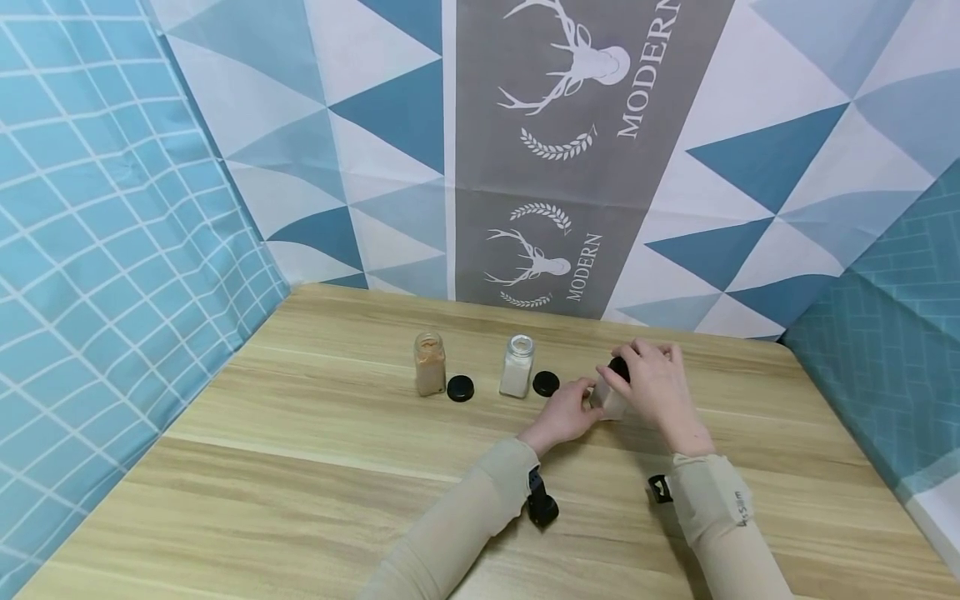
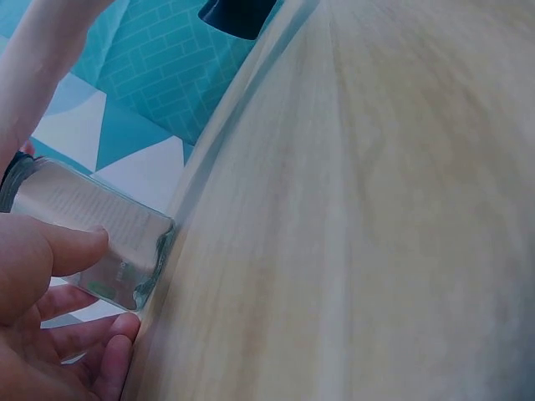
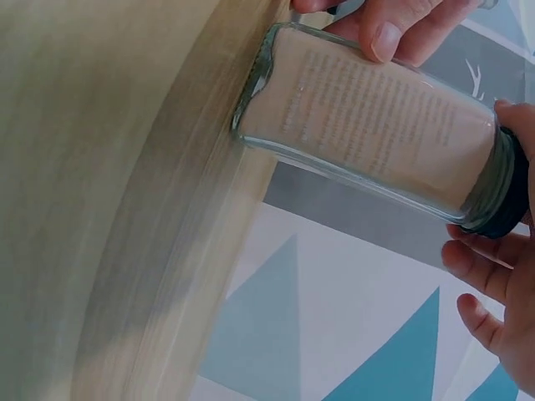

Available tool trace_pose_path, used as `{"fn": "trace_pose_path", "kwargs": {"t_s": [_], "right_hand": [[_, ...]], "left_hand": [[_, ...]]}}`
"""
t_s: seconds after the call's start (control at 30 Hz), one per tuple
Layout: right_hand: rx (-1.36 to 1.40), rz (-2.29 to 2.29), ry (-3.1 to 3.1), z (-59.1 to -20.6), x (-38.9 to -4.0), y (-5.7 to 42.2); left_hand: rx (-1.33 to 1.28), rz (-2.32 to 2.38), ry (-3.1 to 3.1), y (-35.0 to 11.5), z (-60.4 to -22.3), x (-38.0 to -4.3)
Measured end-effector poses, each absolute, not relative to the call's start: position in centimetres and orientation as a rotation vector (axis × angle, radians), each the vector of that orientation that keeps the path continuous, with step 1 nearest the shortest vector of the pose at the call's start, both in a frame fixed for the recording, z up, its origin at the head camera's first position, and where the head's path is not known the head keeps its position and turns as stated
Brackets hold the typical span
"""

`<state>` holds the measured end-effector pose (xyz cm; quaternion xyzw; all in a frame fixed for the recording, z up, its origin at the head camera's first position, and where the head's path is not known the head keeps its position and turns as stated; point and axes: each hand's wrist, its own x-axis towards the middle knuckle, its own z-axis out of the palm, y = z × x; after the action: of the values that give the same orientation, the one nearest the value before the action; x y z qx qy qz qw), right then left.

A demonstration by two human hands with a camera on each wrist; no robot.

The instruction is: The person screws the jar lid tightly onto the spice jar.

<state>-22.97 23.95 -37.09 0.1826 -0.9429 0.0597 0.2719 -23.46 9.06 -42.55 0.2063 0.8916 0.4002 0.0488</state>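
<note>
A square glass spice jar (image 3: pixel 368 125) filled with pale powder stands at the table's right-hand part, its base at the wood. My left hand (image 1: pixel 566 412) holds the jar low on its body, thumb on one face and fingers on the other side. From above, my right hand (image 1: pixel 660 383) grips the black lid (image 1: pixel 619 367), which sits on the jar's neck. Raised lettering shows through the glass in the right wrist view. To the left stand two more jars without lids: one with white powder (image 1: pixel 516 371), one with orange-brown powder (image 1: pixel 431 367).
One loose black lid (image 1: pixel 546 383) lies right of the white-powder jar, another black lid (image 1: pixel 461 388) right of the orange-brown one. The wooden table (image 1: pixel 300 433) meets a patterned curtain (image 1: pixel 390 167) at its back edge. Straps with cameras sit at both wrists.
</note>
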Motion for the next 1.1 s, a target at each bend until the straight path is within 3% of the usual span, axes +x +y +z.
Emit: {"fn": "trace_pose_path", "kwargs": {"t_s": [0.57,1.1], "right_hand": [[0.759,0.336,-2.627,-37.2,-22.3,24.1],[0.789,0.355,-2.586,-37.1,-21.9,24.3]], "left_hand": [[0.632,1.180,2.760,9.1,-42.8,-23.6],[0.625,1.182,2.758,9.1,-42.7,-23.6]]}}
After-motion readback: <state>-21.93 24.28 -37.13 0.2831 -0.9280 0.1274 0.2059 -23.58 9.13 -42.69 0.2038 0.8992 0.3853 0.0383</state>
